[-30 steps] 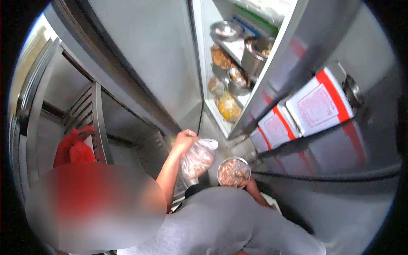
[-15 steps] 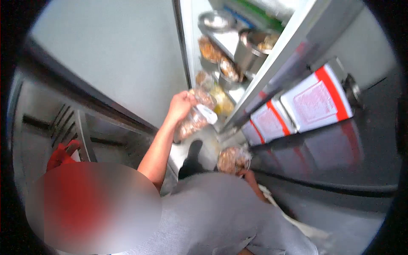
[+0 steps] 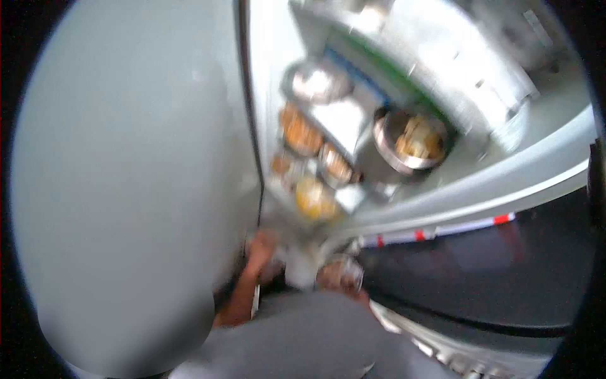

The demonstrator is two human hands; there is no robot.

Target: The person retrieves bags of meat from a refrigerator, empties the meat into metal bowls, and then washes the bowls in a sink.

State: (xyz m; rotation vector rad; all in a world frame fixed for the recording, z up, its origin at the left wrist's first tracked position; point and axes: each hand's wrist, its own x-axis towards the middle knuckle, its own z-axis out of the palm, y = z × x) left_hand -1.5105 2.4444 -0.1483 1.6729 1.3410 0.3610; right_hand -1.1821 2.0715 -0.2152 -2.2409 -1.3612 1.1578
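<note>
The right hand [image 3: 362,298] is gripping the near rim of the stiff-looking bowl [image 3: 361,271], whose food [image 3: 338,276] is probably adding weight and favouring that rim hold, while leftward the left hand [image 3: 262,245] is blurring, its grip impossible to tell.

Blurred left hand [image 3: 263,246], right hand [image 3: 363,297] at a filled bowl [image 3: 360,276], stocked shelves [image 3: 341,123] beyond

View blurred; no text can be read.
</note>
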